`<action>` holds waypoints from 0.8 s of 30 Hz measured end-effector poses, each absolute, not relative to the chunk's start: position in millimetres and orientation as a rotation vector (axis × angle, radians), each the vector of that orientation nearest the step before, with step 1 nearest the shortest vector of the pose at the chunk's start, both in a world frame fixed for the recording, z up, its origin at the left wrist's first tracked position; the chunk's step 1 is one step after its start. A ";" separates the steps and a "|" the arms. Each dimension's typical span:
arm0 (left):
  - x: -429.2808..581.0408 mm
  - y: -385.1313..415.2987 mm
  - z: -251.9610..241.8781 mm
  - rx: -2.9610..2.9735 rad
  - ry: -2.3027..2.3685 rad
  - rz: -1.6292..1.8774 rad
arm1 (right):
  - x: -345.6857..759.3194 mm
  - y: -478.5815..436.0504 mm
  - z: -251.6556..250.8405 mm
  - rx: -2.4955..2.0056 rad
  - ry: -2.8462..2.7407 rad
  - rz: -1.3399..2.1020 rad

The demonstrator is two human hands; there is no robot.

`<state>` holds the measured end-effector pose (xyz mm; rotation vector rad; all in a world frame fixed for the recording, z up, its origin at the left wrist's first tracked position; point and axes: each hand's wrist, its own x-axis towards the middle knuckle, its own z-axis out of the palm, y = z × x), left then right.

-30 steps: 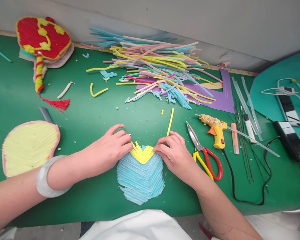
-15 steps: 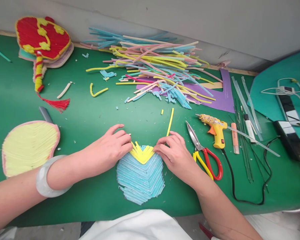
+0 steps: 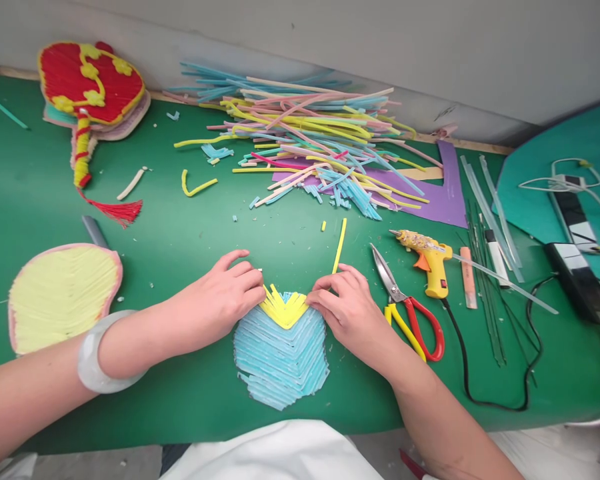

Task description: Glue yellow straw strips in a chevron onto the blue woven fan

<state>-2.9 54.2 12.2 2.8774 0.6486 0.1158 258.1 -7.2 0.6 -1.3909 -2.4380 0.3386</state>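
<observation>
A fan-shaped piece [image 3: 280, 357] made of light blue strips, with a yellow chevron of strips at its top, lies on the green table [image 3: 180, 240] in front of me. My left hand [image 3: 220, 300] rests on its upper left edge, fingers curled and pressing the yellow strips down. My right hand [image 3: 347, 310] presses the upper right edge, fingers pinched together at the yellow strips. A long yellow strip [image 3: 339, 245] lies just beyond my right hand. A white bangle [image 3: 97, 363] sits on my left wrist.
A heap of coloured strips [image 3: 310, 140] lies at the back on a purple sheet [image 3: 447, 200]. Scissors [image 3: 405, 307] and a yellow glue gun [image 3: 430, 257] with its black cord lie to the right. A yellow fan [image 3: 60, 297] and a red fan [image 3: 93, 87] lie left.
Both hands stay pressed on the yellow strips. The camera has shifted slightly, so the table's things sit a little lower in view.
</observation>
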 end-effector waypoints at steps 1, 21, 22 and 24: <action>-3.0 54.2 12.3 2.878 0.650 0.113 | 258.0 -7.2 0.7 -1.391 -2.438 0.335; -2.8 54.3 11.8 2.908 0.655 0.067 | 257.8 -7.4 1.6 -1.406 -2.445 0.355; -2.9 54.1 12.2 2.909 0.656 0.069 | 257.8 -7.4 1.6 -1.406 -2.447 0.356; -3.0 53.9 12.9 2.908 0.657 0.076 | 257.9 -7.5 1.3 -1.408 -2.447 0.359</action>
